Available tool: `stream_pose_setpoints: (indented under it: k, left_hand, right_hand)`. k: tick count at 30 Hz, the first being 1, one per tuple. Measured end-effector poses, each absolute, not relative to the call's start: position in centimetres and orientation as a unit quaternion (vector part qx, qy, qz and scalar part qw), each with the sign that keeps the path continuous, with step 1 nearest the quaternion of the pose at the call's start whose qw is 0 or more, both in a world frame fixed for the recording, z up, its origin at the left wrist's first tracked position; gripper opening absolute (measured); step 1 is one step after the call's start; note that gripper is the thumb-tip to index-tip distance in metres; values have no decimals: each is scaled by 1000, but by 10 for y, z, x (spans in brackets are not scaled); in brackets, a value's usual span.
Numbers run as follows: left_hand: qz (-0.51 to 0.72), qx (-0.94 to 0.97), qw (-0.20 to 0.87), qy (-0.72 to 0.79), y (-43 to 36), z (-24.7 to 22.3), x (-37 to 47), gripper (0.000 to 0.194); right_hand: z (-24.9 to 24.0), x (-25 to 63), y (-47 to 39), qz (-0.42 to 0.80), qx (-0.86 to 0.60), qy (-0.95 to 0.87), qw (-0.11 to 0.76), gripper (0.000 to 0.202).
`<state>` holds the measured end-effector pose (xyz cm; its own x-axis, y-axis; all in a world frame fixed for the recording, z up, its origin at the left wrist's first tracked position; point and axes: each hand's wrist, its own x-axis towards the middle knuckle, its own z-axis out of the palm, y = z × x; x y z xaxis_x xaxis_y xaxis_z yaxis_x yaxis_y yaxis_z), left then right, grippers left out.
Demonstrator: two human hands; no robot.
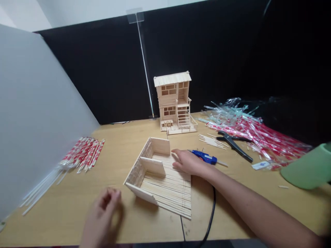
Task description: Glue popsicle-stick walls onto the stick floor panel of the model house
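So, left hand [101, 212]: nearest me, over the tabletop [60, 215], fingers curled towards the thumb; blurred, so I cannot tell whether it pinches anything.
Black cable [213, 205]: well right of that hand, curving from the near edge.
Stick model [168, 191]: just right of my left hand, a slatted floor with upright walls and a partition.
Right hand [187, 162]: above the model's far part, fingertips near the far wall's free end, finger and thumb parted; I cannot tell whether they grip a stick.
Glue gun [205, 157]: blue, just right of my right hand.
Wrapped sticks [84, 153]: beyond my left hand, leftwards.
Green container [306, 168]: well right of my right hand.
Black tool [236, 147]: beyond the glue gun, beside loose sticks [212, 141].
Wrappers [254, 129]: heaped behind that tool.
Stick house [173, 101]: farthest beyond my right hand, upright, two-storeyed.
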<state>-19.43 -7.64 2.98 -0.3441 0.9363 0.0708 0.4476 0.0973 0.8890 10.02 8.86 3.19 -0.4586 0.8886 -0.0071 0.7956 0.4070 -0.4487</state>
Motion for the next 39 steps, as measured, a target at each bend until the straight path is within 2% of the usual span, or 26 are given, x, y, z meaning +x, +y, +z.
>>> stream_pose_setpoints:
  k: [2, 4, 7, 10, 12, 15, 18, 21, 24, 31, 39]
  left_hand:
    - [390, 561, 316, 658, -110, 5, -170, 37]
    - [349, 659, 279, 605, -131, -26, -142, 27]
    - [313, 760, 114, 558, -141, -68, -105, 62]
    - [323, 744, -31, 584, -141, -89, -86, 79]
    - [331, 736, -96, 582, -142, -90, -86, 78]
    - [305, 751, -155, 565, -146, -78, -100, 62]
    - [268, 753, -158, 580, -148, -64, -125, 48]
    - [273, 721, -127, 624, -149, -54, -150, 43]
    - [292, 676, -111, 667, -151, -50, -166, 40]
    - [330, 644, -46, 688, -147, -50, -173, 37]
    - [362, 652, -43, 665, -117, -48, -165, 36]
  right_hand:
    - [34, 99, 84, 184, -519, -829, 102, 41]
    - [38, 96, 80, 167, -530, -827, 85, 34]
    - [44, 93, 74, 142, -539, -828, 66, 31]
    - [45, 95, 64, 127, -544, -827, 62, 30]
    - [43, 99, 54, 124, -550, -823, 69, 32]
    - [38, 108, 33, 136, -555, -817, 81, 32]
    - [31, 115, 1, 172, -551, -810, 107, 29]
    - [18, 117, -35, 256, -538, -780, 189, 24]
    - [-2, 119, -63, 312, -509, -767, 236, 30]
    - [-37, 117, -67, 252, -468, -782, 324, 30]
    - [-47, 116, -55, 177, -477, -785, 353, 26]
